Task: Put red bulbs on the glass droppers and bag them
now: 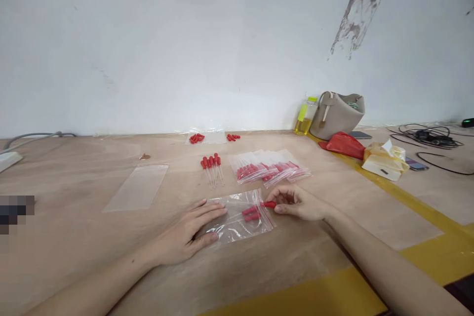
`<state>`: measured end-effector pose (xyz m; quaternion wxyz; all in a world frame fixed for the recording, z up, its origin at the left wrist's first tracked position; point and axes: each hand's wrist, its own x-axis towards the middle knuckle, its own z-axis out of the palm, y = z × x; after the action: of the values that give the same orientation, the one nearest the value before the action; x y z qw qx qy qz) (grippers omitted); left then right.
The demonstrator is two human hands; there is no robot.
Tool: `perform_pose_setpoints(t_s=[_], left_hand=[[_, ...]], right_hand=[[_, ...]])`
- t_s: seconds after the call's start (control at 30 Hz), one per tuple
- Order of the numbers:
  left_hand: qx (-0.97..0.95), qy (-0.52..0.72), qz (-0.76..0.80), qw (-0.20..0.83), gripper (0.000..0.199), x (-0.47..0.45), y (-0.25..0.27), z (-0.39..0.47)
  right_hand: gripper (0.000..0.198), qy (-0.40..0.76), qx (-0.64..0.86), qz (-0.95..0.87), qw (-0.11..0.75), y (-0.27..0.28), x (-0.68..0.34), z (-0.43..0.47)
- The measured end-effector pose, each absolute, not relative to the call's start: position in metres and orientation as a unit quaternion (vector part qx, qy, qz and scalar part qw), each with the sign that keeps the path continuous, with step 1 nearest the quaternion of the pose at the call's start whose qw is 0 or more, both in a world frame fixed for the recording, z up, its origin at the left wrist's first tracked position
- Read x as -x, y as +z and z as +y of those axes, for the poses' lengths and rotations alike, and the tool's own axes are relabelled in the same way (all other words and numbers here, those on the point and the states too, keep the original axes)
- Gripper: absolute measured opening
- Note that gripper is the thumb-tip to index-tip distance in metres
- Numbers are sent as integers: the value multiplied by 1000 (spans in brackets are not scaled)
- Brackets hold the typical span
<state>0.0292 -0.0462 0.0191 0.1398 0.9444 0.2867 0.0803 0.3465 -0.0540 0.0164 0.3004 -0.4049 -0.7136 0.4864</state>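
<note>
A clear zip bag (231, 229) lies flat in front of me with a few red-bulbed droppers (253, 217) inside. My left hand (188, 229) rests on the bag's left side, fingers stretched out and nothing gripped. At the bag's right-hand mouth, my right hand (298, 201) pinches the red bulb of a dropper (269, 204), whose thin stem reaches into the bag. Just beyond the bag, several loose droppers (212, 164) lie with their bulbs facing away from me. Filled bags of droppers (272, 168) overlap in a row to the right of them.
An unfilled clear bag (138, 188) lies at left. Small red bulbs (196, 138) sit near the wall. At back right stand a bottle of yellow liquid (305, 117) and a grey bag (338, 116), with a red pouch (344, 145), a tissue pack (385, 160) and cables (429, 136) nearby.
</note>
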Motion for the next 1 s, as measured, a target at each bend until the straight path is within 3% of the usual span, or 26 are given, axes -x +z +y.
perform_pose_setpoints(t_s=[0.27, 0.5, 1.0], left_hand=[[-939, 103, 297, 137, 47, -30, 17, -48], [-933, 113, 308, 150, 49, -30, 17, -48], [-936, 115, 303, 135, 47, -30, 15, -48]], right_hand=[[30, 542, 390, -644, 373, 1, -323, -50], [32, 607, 404, -577, 368, 7, -318, -52], [31, 496, 496, -609, 371, -3, -304, -49]])
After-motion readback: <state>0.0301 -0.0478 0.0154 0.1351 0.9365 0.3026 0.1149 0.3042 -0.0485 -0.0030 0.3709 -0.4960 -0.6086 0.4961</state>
